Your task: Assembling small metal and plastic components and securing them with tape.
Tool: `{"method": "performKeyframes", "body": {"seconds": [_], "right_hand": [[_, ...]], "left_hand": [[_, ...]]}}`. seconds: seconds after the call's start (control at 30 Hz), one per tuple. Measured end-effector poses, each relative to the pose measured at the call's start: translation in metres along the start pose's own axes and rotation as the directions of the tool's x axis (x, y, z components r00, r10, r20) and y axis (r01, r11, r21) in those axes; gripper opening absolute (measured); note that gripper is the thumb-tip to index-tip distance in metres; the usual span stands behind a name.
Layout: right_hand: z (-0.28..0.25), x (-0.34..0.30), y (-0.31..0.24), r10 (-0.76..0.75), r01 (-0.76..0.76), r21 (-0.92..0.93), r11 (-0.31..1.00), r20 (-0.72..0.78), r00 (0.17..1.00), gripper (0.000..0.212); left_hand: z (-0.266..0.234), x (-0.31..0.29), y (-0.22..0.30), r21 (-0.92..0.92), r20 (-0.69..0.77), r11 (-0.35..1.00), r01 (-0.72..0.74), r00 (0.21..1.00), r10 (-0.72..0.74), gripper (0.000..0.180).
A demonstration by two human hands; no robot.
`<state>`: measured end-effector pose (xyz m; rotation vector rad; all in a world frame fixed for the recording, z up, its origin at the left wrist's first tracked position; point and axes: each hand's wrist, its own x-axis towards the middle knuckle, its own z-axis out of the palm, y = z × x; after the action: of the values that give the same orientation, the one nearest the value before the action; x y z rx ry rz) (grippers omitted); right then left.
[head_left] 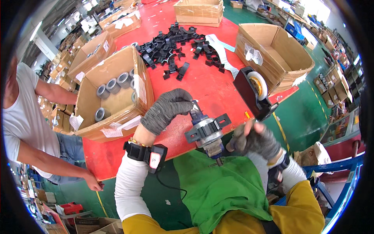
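My left hand (168,109), in a grey glove with a black strap at the wrist, pinches at the upper end of a dark blue vise-like fixture (199,114); what sits between the fingertips is hidden. Around the fixture's middle is a silver metal ring (209,132) with a black plastic clip (222,121) whose tabs stick out on both sides. A small metal crossbar (216,162) hangs at its lower end, over the table edge. To the right, my right hand (255,140) is curled in its grey glove, fingertips bare, slightly blurred. Whatever it holds cannot be made out.
Black clips (171,46) lie heaped on the red table (171,136). A tape dispenser (253,91) stands by my right hand. Cardboard boxes (272,50) flank the table; the left box (136,78) holds several grey rings (113,85). A person (39,117) stands at left.
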<state>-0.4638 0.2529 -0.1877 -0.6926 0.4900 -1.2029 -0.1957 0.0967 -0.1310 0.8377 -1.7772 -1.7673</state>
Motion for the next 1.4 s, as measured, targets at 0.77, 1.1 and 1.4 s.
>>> {"method": "performKeyframes", "body": {"seconds": [0.77,1.1,1.4], "right_hand": [[0.050,0.159,-0.037,0.323,-0.120,-0.907,0.405,0.019,0.946,0.020],[0.065,0.067,-0.017,-0.289,0.644,-0.757,-0.107,0.644,0.709,0.019],[0.045,0.049,0.011,-0.433,0.641,-0.617,-0.456,0.784,0.446,0.025]], "left_hand": [[-0.011,-0.003,0.004,0.008,-0.309,1.000,0.010,0.951,-0.007,0.030],[0.014,-0.031,0.026,0.147,-0.201,0.987,0.059,0.979,-0.029,0.031],[0.046,-0.023,0.026,0.717,0.098,0.697,0.002,0.990,-0.104,0.041]]}}
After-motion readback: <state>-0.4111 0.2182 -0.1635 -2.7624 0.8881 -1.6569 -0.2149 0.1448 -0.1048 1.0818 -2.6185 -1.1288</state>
